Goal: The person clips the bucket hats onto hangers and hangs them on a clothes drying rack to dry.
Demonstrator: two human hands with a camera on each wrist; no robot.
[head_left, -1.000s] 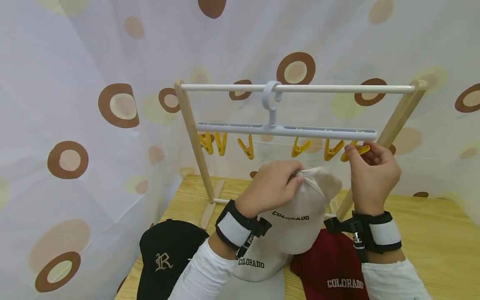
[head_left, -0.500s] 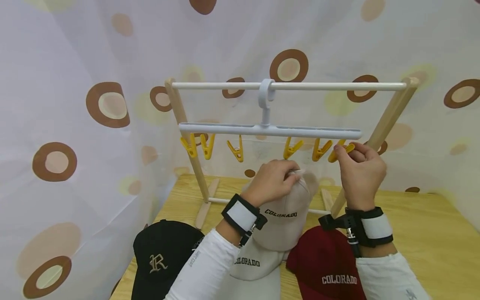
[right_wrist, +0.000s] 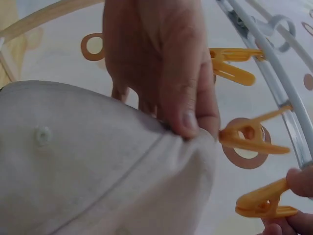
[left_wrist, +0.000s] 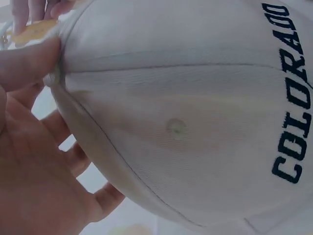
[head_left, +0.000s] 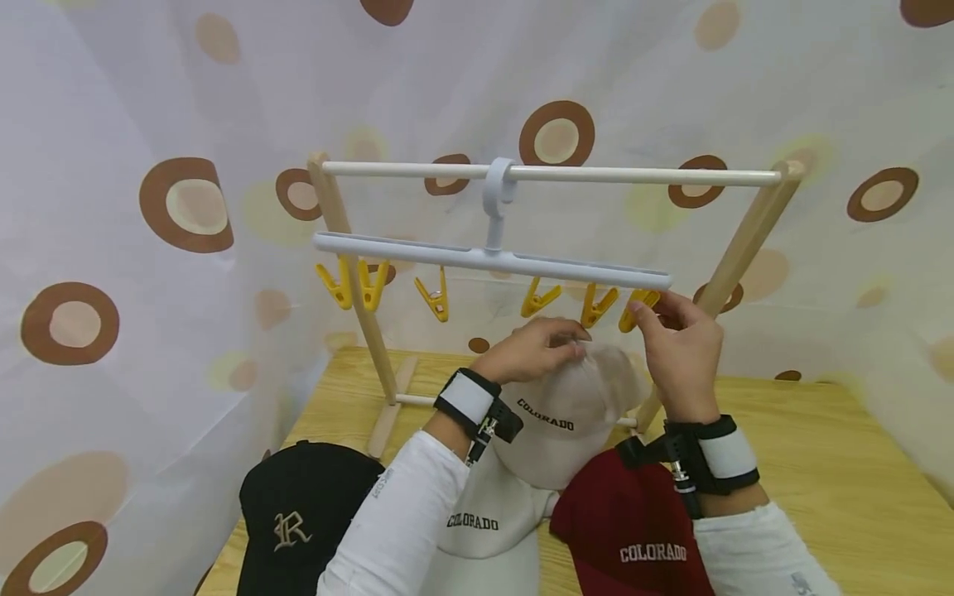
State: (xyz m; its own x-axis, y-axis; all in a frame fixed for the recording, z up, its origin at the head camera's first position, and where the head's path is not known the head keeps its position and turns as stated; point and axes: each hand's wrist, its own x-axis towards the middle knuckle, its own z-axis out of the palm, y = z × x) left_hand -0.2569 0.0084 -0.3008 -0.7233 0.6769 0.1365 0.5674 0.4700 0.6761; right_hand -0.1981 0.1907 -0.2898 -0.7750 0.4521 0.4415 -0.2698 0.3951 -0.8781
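Observation:
My left hand [head_left: 532,352] pinches a beige cap [head_left: 547,455] by the top of its crown, just below the right half of the hanger. The cap hangs tilted, its dark COLORADO lettering facing me. In the left wrist view my thumb presses on the gathered cloth [left_wrist: 171,98]. My right hand [head_left: 681,356] pinches the handles of the rightmost yellow clip [head_left: 631,313] between thumb and fingers. This clip [right_wrist: 261,201] hangs from the pale blue hanger [head_left: 417,250]. In the right wrist view it is apart from the pinched cap top [right_wrist: 112,161].
Several other yellow clips [head_left: 435,298] dangle along the hanger, which hooks over the white bar [head_left: 633,175] of a wooden rack. On the wooden table [head_left: 820,463] lie a black cap [head_left: 305,488], an off-white cap [head_left: 484,497] and a red cap [head_left: 633,513].
The hanger has swung left, its right end dipping, along with my right hand and the pinched clip. The clip's handles look closer together. The head view has shifted slightly right.

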